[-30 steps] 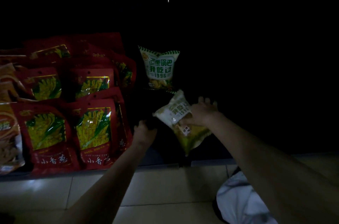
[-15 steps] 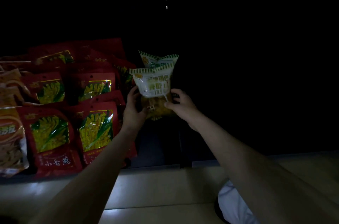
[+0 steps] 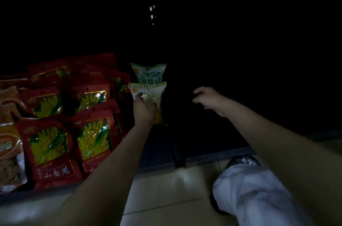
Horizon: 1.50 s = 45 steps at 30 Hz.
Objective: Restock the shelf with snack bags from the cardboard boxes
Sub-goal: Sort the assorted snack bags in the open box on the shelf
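Two white-and-green snack bags stand on the dark bottom shelf [image 3: 159, 153]. The rear bag [image 3: 149, 73] stands upright against the dark back. The front bag [image 3: 149, 94] stands just ahead of it, and my left hand [image 3: 144, 110] grips its lower front, with fingers over its face. My right hand [image 3: 207, 99] hovers to the right of the bags, apart from them, fingers loosely curled and holding nothing. No cardboard box is in view.
Rows of red snack bags [image 3: 92, 136] with yellow pictures fill the shelf to the left, touching the white-and-green bags' left side. Orange bags [image 3: 9, 151] sit at the far left. Pale floor tiles [image 3: 166, 188] and my knee in light trousers [image 3: 255, 194] lie below.
Both hands brought the second bag up and set it upright in front of the first. My right hand has let go and moved off to the right; my left still holds the bag.
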### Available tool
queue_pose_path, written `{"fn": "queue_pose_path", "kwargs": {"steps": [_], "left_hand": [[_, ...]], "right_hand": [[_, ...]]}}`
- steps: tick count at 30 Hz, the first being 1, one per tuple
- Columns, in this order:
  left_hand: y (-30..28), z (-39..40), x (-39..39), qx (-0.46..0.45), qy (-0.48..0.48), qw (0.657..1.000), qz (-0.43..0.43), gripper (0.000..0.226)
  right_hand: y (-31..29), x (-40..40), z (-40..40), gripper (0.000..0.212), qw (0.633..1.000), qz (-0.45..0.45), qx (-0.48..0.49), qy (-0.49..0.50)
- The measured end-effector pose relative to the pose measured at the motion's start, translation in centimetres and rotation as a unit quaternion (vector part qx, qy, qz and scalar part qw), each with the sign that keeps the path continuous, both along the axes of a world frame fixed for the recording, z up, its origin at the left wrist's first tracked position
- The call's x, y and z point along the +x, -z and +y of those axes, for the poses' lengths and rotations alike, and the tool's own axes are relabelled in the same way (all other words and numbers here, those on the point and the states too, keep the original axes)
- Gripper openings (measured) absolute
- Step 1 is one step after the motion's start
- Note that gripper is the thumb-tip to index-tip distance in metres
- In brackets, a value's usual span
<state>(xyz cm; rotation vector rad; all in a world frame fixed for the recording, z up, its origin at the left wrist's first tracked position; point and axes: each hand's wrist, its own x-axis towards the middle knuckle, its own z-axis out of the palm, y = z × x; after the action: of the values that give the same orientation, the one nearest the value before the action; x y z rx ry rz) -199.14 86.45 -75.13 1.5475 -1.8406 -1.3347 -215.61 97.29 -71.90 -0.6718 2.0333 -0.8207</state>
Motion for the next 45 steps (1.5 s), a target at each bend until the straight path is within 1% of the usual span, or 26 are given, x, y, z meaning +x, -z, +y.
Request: {"fn": "queue_pose_path", "kwargs": {"steps": [3,6,7,9,12,15,18,21,23,24,26,28,30,32,33,35,37,38,40,42,45], "left_hand": [[-3.2,3.0,-3.4,0.028,0.079,0.995,0.050,0.047],[-6.4,7.7,-7.8,0.000,0.164,0.983,0.078,0.042],[-7.7,10.5,-10.0,-0.006,0.193,0.977,0.086,0.041],[-9.5,13.5,-12.2,-0.020,0.224,0.970,0.096,0.040],[-12.1,20.2,-16.6,-0.027,0.308,0.944,0.117,0.039],[-14.1,27.2,-20.6,-0.040,0.393,0.910,0.124,0.042],[-15.1,33.5,-24.2,-0.043,0.469,0.874,0.115,0.045],[-15.1,38.5,-27.4,-0.040,0.507,0.856,0.088,0.044],[-14.6,41.0,-29.4,-0.039,0.517,0.852,0.070,0.043],[-14.2,42.1,-30.4,-0.039,0.524,0.849,0.060,0.042],[-12.9,44.0,-32.4,-0.050,0.542,0.838,0.033,0.043],[-11.6,45.7,-34.6,-0.063,0.553,0.830,0.009,0.044],[-10.6,47.2,-37.0,-0.061,0.551,0.832,-0.002,0.042],[-9.6,48.7,-39.1,-0.046,0.545,0.837,-0.002,0.039],[-9.1,49.5,-39.9,-0.036,0.545,0.837,0.001,0.037],[-7.8,50.3,-40.7,-0.031,0.547,0.836,-0.003,0.037],[-6.7,50.4,-40.9,-0.043,0.543,0.839,-0.008,0.037],[-6.3,50.3,-41.0,-0.051,0.542,0.839,-0.009,0.038],[-5.9,49.9,-41.0,-0.061,0.544,0.837,-0.009,0.039],[-6.0,49.3,-40.9,-0.071,0.541,0.838,0.003,0.039],[-6.5,48.6,-40.4,-0.102,0.540,0.835,0.030,0.042]], "right_hand": [[-4.1,-3.6,5.9,0.045,0.998,0.043,0.008,0.034],[-8.1,-7.8,13.7,0.044,0.990,0.096,0.010,0.099],[-9.7,-9.2,17.8,0.042,0.983,0.119,0.010,0.138],[-11.3,-11.0,22.1,0.038,0.975,0.130,0.016,0.177],[-13.6,-12.8,31.4,0.030,0.951,0.151,0.036,0.268],[-13.7,-13.6,39.9,0.016,0.919,0.156,0.073,0.355],[-12.2,-13.9,46.7,0.022,0.897,0.125,0.086,0.416],[-10.4,-14.6,51.0,0.024,0.875,0.111,0.071,0.465],[-9.3,-15.5,52.7,0.026,0.867,0.138,0.055,0.475],[-8.8,-16.0,53.4,0.031,0.867,0.158,0.061,0.469],[-7.9,-17.3,54.8,0.042,0.867,0.209,0.107,0.439],[-7.4,-18.9,56.3,0.051,0.860,0.263,0.181,0.398],[-7.1,-21.2,57.8,0.062,0.836,0.331,0.259,0.353],[-7.0,-23.9,59.3,0.076,0.792,0.397,0.340,0.315],[-7.1,-25.4,60.1,0.083,0.771,0.414,0.370,0.310],[-7.0,-28.1,61.4,0.101,0.752,0.394,0.408,0.335],[-6.8,-30.0,62.2,0.113,0.750,0.334,0.412,0.395],[-6.5,-30.6,62.5,0.115,0.748,0.313,0.406,0.422],[-6.1,-31.1,62.6,0.116,0.734,0.313,0.405,0.447],[-6.6,-30.8,62.5,0.113,0.709,0.362,0.415,0.441],[-8.8,-29.4,62.9,0.107,0.664,0.473,0.437,0.382]]}}
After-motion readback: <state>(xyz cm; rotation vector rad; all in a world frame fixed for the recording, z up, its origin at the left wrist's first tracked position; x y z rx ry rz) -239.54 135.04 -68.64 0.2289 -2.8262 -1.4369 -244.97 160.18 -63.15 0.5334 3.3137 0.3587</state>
